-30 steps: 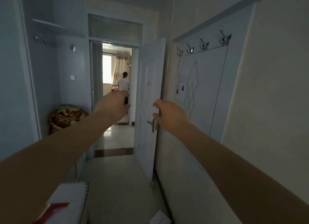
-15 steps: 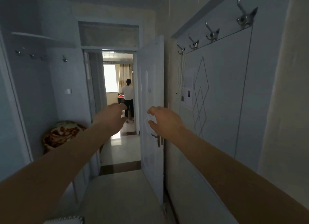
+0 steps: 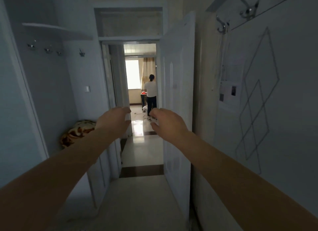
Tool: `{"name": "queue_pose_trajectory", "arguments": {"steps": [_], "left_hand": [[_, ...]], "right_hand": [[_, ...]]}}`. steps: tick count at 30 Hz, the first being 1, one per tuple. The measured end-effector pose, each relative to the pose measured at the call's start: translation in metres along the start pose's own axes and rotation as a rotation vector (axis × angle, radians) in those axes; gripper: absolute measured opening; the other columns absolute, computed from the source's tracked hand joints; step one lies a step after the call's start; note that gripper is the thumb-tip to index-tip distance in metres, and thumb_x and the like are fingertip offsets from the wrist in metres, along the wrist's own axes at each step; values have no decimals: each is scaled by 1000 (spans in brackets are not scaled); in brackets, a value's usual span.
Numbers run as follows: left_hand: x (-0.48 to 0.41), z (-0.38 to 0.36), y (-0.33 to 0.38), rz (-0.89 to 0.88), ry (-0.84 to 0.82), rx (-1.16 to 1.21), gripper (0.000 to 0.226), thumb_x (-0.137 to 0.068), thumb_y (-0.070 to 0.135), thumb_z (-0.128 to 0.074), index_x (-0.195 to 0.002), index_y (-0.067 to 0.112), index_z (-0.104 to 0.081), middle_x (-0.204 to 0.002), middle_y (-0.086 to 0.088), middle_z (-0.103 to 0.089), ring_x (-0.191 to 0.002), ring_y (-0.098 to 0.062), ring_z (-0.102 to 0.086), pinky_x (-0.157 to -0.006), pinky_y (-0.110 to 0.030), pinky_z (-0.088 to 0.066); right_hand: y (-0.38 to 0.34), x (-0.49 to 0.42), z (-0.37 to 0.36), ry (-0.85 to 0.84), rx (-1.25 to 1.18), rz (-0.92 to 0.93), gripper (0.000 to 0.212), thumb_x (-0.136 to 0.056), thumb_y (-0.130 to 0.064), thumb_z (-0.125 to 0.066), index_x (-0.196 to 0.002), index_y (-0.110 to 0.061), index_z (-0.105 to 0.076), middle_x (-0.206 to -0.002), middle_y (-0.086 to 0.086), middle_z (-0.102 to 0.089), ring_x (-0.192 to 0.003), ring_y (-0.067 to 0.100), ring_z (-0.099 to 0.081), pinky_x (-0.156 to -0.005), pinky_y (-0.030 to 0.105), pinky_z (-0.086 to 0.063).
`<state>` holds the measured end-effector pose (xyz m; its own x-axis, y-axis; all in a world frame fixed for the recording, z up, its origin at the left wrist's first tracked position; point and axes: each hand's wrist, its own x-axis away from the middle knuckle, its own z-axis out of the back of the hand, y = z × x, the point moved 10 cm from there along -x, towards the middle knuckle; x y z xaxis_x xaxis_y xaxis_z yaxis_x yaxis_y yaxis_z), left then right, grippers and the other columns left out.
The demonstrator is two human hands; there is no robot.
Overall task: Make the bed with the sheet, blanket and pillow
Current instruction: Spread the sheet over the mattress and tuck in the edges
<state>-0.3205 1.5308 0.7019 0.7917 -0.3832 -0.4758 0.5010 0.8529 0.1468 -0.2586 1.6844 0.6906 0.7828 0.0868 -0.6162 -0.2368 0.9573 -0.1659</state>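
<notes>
At the left of the frame, below the shelf [image 3: 56,30] and its row of hooks, the only bedding I can find is the folded blanket [image 3: 77,132]. It is a brown, flower-patterned bundle sitting low against the wall, its right end hidden behind my left forearm. I judge it soft and bulky, with some weight: it would sag if pinched at one corner, so I'd scoop both hands under the fold and lift it as one bundle. Bed, sheet and pillow are not in view.

My left hand [image 3: 113,120] is stretched out ahead at mid-frame, fingers loosely curled and holding nothing. Between the hands, through the doorway, a person [image 3: 151,91] stands in the far, brighter room. My right hand [image 3: 167,122] is the same, relaxed and empty, in front of the open door [image 3: 179,93]. At the right edge is the wall panel [image 3: 258,93] with its diamond lines and coat hooks.

Compared with a second ago, I have moved nearer the doorway. The white-and-red object at the bottom left has dropped out of frame, the hands sit closer together, and the blanket is more covered by my arm.
</notes>
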Motion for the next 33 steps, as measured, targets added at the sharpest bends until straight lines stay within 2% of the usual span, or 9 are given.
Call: {"name": "queue_pose_trajectory", "arguments": {"steps": [8,13,16,18,21,26,33], "left_hand": [[-135,-76,-83,80,10,174,45,-96,25,-63,-139,14,-53,-136,-8,-59,-120,-26,-56,-103,-40,-46],[-195,-106,-128,60,-2,139,45,-97,24,-63,-140,15,-53,-136,-9,-59,-121,-28,-56,-104,-43,-46],[-219,-111,-187,138,14,117,43,-97,24,-62,-138,16,-54,-134,-8,-59,-120,-27,-56,-103,-42,-46],[-227,-108,-230,208,53,91,41,-95,26,-64,-135,19,-56,-130,-6,-61,-116,-26,-58,-101,-44,-48],[-225,-102,-292,327,60,-12,42,-94,30,-65,-135,23,-55,-132,-3,-60,-117,-27,-58,-100,-42,-48],[-185,-72,-389,574,99,-217,41,-93,27,-66,-133,21,-58,-128,-4,-64,-115,-28,-60,-96,-43,-51],[-71,-21,-458,970,106,-433,39,-96,25,-60,-134,21,-56,-128,-7,-62,-114,-30,-60,-96,-42,-50]], "right_hand": [[29,-129,-108,-57,11,24,36,-96,-25,-62,-131,-18,-58,-123,5,-65,-108,24,-63,-87,42,-54],[50,-191,-164,-98,34,37,37,-97,-24,-59,-133,-17,-57,-121,5,-64,-107,24,-61,-84,39,-53],[47,-240,-202,-109,6,82,39,-97,-24,-59,-135,-17,-55,-126,5,-63,-112,24,-60,-87,39,-53],[39,-272,-230,-114,-35,122,37,-98,-24,-58,-133,-16,-56,-126,5,-63,-111,24,-60,-82,33,-48],[11,-320,-284,-128,-96,193,35,-98,-29,-58,-131,-17,-56,-123,4,-63,-108,24,-60,-75,28,-39],[-85,-374,-379,-205,-200,442,30,-96,-28,-56,-123,-15,-56,-118,8,-63,-107,30,-60,-86,40,-50],[-248,-365,-427,-247,-371,873,32,-96,-27,-56,-128,-22,-56,-119,3,-63,-108,26,-61,-86,40,-53]]}}
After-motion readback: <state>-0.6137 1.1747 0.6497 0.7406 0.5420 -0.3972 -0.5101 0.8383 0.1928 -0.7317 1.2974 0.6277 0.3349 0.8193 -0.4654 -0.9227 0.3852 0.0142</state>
